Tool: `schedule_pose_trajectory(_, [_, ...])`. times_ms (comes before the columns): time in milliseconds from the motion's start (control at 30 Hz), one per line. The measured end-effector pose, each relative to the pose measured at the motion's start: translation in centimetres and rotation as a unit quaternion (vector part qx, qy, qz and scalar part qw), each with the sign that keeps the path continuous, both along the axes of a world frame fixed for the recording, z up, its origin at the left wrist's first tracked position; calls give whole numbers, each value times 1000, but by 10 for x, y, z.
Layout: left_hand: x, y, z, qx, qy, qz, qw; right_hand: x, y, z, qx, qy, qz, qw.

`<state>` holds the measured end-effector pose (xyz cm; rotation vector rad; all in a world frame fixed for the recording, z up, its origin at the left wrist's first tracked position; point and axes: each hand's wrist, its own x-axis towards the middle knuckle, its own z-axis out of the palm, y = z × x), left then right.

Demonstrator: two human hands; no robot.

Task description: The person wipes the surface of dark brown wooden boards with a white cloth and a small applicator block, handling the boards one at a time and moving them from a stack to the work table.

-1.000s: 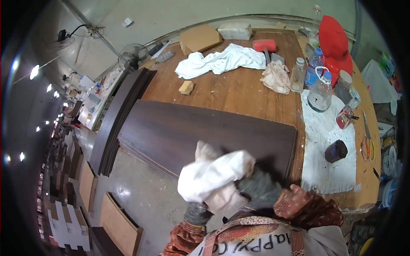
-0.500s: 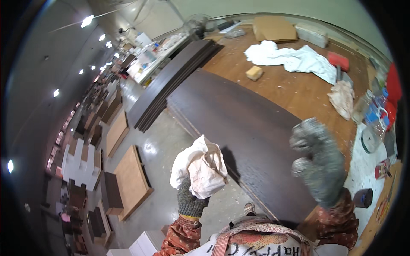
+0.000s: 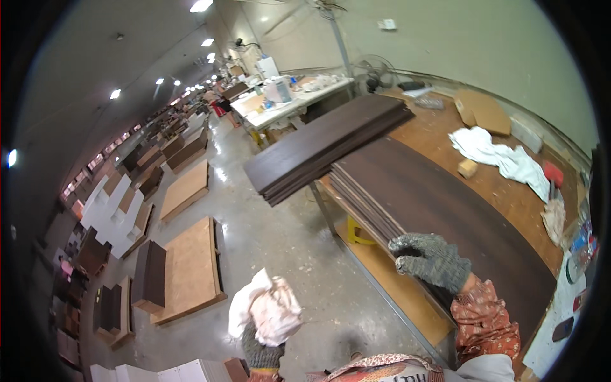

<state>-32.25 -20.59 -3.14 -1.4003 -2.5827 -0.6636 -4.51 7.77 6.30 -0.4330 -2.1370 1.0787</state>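
My left hand [image 3: 262, 344], in a dark grey knit glove, is closed on a crumpled white cloth [image 3: 275, 312] with faint brownish stains. It is held over the floor, left of the worktable. My right hand [image 3: 436, 261], also gloved, is at the left edge of a stack of long dark brown panels [image 3: 439, 191]. Its fingers are curled with a gap to the thumb, and nothing shows between them. Whether it touches the top panel is unclear. A second stack of dark boards [image 3: 331, 143] lies crosswise at the far end.
On the brown tabletop [image 3: 439, 137] lie a white cloth [image 3: 503, 156], a yellow sponge-like block [image 3: 467, 168] and a red-handled tool [image 3: 552, 175]. Bottles [image 3: 582, 239] stand at the right. A cluttered white table [image 3: 305, 99] is farther back. Boards on pallets [image 3: 191, 270] line the floor at left.
The view has swung left. My right hand has moved from above the panel's right part to its left edge. My left hand, still with the cloth, is lower and farther from the panels.
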Motion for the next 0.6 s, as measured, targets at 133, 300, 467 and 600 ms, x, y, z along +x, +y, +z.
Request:
schedule_pose_trajectory(133, [-66,-53,-1,50,-13,134,990,-62,28,-54,-325,31,-106,939])
schedule_pose_trajectory(300, [-133,-65,-33,58,-73,189,978,-147,59,-62,-367,19,-90,926])
schedule_pose_trajectory(467, [-188,-50,-83,32,-84,170,981,-269,97,-12,-231,-11,10,973])
schedule_pose_trajectory(600, [-258,-20,-101,-12,-40,167,985,-366,170,-20,32,-24,-41,998])
